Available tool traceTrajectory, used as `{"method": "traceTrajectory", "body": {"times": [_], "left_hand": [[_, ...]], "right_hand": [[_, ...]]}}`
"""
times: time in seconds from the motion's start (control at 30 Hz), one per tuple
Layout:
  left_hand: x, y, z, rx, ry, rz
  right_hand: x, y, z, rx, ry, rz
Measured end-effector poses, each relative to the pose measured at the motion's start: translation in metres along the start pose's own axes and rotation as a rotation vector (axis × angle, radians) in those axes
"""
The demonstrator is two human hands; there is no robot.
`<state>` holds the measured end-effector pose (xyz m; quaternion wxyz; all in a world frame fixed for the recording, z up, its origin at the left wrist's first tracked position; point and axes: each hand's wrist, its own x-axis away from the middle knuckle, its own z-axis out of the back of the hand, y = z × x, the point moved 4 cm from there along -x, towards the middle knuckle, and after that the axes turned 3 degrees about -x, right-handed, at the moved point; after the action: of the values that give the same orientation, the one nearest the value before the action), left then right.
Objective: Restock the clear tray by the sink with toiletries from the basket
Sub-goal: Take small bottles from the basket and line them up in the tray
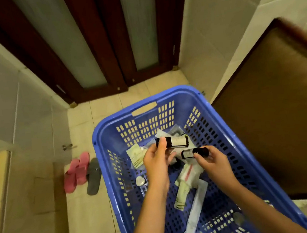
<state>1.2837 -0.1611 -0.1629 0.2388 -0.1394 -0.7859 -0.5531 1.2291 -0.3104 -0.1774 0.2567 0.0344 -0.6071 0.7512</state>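
Observation:
A blue slotted basket (167, 94) stands on the tiled floor below me. Both my hands are inside it. My left hand (156, 160) grips a small dark bottle with a white label (177, 141), held on its side. My right hand (212, 160) grips a second dark labelled bottle (190, 153) just to the right and slightly lower. Under them lie several sachets (134, 154), a long wrapped packet (196, 209), a pale tube packet (182, 188) and a small round white item (140, 181). The clear tray and the sink are out of view.
Pink slippers (75, 172) and a grey slipper (94, 175) lie on the floor left of the basket. Dark wooden doors with frosted panels (93, 47) stand ahead. A brown cabinet panel (276, 114) is on the right, tiled walls on both sides.

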Motion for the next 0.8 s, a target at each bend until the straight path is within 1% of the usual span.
{"method": "traceTrajectory", "body": {"times": [0.03, 0.1, 0.27, 0.37, 0.47, 0.6, 0.7, 0.8], "left_hand": [[0.007, 0.016, -0.011, 0.044, -0.034, 0.002], [0.017, 0.040, -0.029, 0.034, -0.088, 0.008], [0.057, 0.075, -0.069, -0.180, -0.239, 0.040], [0.086, 0.087, -0.093, -0.264, -0.350, 0.063], [0.112, 0.090, -0.115, -0.357, -0.475, 0.069], [0.141, 0.086, -0.144, -0.463, -0.625, 0.038], [0.163, 0.079, -0.167, -0.503, -0.690, 0.027], [0.185, 0.063, -0.185, -0.556, -0.771, 0.006]], "right_hand": [[0.004, -0.015, 0.010, -0.049, 0.015, 0.017], [0.013, -0.042, 0.028, -0.127, 0.058, 0.061], [0.041, -0.105, 0.071, -0.315, 0.167, 0.145], [0.059, -0.128, 0.095, -0.441, 0.216, 0.101], [0.079, -0.142, 0.116, -0.539, 0.205, 0.046], [0.109, -0.149, 0.149, -0.518, 0.266, 0.087], [0.135, -0.144, 0.180, -0.418, 0.369, 0.154], [0.164, -0.133, 0.206, -0.386, 0.465, 0.186]]}}
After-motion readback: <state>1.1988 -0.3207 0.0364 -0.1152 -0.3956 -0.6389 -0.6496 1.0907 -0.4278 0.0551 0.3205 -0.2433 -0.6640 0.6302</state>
